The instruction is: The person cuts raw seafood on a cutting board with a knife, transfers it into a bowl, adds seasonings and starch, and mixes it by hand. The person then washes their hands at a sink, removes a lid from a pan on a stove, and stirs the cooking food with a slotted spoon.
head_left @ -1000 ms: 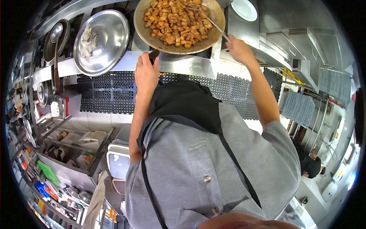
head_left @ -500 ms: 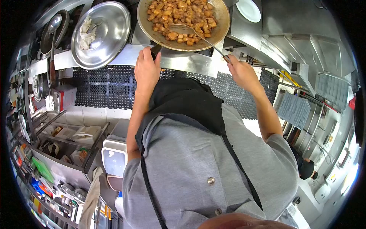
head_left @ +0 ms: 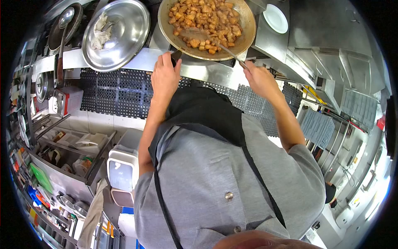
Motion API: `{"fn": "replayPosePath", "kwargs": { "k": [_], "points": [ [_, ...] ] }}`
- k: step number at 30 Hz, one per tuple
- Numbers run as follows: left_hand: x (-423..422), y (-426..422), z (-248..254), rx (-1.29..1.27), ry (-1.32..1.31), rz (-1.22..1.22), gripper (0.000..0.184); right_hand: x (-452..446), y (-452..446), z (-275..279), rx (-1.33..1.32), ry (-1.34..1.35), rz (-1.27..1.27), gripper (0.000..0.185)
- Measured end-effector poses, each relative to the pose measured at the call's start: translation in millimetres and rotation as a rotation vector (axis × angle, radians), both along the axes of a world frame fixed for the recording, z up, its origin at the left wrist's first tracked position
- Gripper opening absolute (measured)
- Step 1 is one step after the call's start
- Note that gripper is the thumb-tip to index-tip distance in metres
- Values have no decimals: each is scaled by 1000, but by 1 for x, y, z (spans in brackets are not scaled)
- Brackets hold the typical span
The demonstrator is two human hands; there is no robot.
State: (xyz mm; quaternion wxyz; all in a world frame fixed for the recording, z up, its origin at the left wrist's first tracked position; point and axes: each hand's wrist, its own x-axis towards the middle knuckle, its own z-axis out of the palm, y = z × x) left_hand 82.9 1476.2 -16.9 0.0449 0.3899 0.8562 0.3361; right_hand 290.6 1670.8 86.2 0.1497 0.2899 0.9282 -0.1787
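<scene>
A wide pan [head_left: 248, 41] sits at the top of the view, full of browned, glossy food chunks [head_left: 205, 18]. My left hand [head_left: 165, 79] is closed around the pan's dark handle [head_left: 177, 55] at the near left rim. In my right hand [head_left: 263, 82] is the handle of a slotted turner [head_left: 226, 50]. Its blade lies among the chunks, slightly blurred, near the front of the pan. Both hands are outside the pan, on the side near my body.
Left of the pan lies a large metal lid [head_left: 134, 31] with a crumpled cloth [head_left: 100, 33] on its handle. A ladle [head_left: 62, 39] rests over a dark pan farther left. A white plate [head_left: 275, 18] stands to the right. Black mats [head_left: 116, 93] cover the floor; another person [head_left: 330, 193] is partly visible at lower right.
The pan, lid and both hands appear shifted slightly right in view. The turner's blade has moved a little within the food, and some chunks lie differently. Both grips stay the same.
</scene>
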Motion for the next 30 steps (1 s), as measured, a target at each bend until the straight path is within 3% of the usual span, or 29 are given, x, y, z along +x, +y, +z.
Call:
{"fn": "replayPosePath", "kwargs": {
  "k": [11,13,17,20,23,26,30],
  "points": [
    [4,0,3,8,-1,11,36,-14,22,4,97,115,-92,25],
    [5,0,0,10,4,25,36,-19,22,5,219,46,-137,26],
    [5,1,0,1,9,32,36,-28,16,0,179,117,-186,31],
    [5,3,1,-3,-3,30,36,-45,8,-6,21,238,-55,41],
    [6,3,1,7,3,37,36,-75,-1,-19,-96,210,-62,38],
    [6,1,0,6,-8,33,36,-93,-1,-24,-55,54,-40,34],
    [6,2,-1,16,-9,25,36,-116,-4,-2,67,76,70,29]
  ]
}}
